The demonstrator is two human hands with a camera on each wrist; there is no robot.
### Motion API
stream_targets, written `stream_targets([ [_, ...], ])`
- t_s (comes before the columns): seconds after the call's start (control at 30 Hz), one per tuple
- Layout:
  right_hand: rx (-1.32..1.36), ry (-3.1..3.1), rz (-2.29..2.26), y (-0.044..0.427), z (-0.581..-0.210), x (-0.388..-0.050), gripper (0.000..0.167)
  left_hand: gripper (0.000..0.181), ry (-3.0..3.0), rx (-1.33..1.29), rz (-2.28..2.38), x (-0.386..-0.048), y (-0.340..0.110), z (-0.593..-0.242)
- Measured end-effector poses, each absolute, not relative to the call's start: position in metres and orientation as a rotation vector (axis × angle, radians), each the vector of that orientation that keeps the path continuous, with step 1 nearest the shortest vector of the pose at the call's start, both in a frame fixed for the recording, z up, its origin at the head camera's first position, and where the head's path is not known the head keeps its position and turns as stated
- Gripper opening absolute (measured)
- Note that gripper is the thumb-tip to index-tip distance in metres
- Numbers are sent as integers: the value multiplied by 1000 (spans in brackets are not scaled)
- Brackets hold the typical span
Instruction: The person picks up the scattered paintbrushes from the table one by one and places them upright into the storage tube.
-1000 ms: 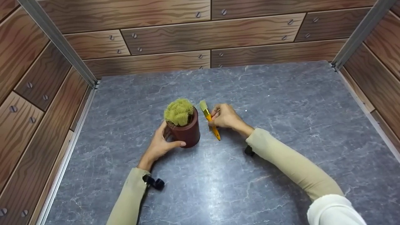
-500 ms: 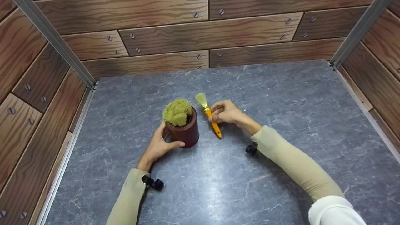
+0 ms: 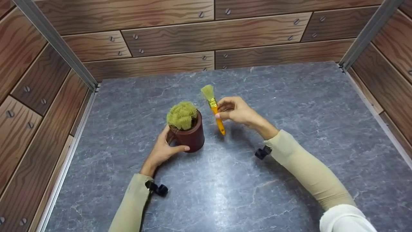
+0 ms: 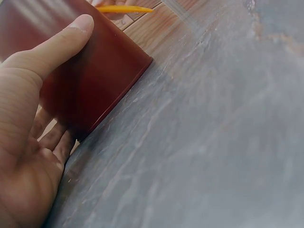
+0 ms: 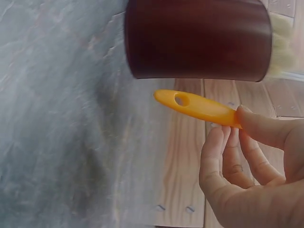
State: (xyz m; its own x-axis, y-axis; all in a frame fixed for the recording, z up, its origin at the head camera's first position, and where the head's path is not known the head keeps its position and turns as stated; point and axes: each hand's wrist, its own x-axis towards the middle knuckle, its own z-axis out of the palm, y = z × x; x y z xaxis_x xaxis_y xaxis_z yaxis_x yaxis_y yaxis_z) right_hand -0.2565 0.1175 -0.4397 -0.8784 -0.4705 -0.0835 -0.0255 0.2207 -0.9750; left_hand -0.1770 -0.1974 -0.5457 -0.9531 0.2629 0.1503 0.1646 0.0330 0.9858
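A dark red-brown cylindrical pot (image 3: pixel 191 140) with a bushy yellow-green plant (image 3: pixel 182 116) stands upright on the grey marbled table. My left hand (image 3: pixel 161 149) grips the pot from its left side, thumb across the front and fingers behind. To the right of the pot, my right hand (image 3: pixel 239 112) pinches a paintbrush (image 3: pixel 219 124) by its orange handle, between thumb and fingertips. The brush's pale bristles point up and away, and its handle end, with a hole, hangs above the table in the right wrist view. Brush and pot are apart.
Wood-patterned panels (image 3: pixel 167 38) wall in the table (image 3: pixel 289 96) at the back and both sides. Grey metal posts (image 3: pixel 61 45) rise at the back corners. A black camera (image 3: pixel 157 188) is strapped to each wrist.
My right hand has lifted the paintbrush higher and farther from me, and its bristles now show more fully. The left hand and the pot have stayed in place.
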Motion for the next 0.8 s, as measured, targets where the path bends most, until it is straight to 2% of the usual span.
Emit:
stream_targets([
  [0.8,-686,2120,-1835,112,-399,-231,22,105,2184,476,2099,-177,-197,-546],
])
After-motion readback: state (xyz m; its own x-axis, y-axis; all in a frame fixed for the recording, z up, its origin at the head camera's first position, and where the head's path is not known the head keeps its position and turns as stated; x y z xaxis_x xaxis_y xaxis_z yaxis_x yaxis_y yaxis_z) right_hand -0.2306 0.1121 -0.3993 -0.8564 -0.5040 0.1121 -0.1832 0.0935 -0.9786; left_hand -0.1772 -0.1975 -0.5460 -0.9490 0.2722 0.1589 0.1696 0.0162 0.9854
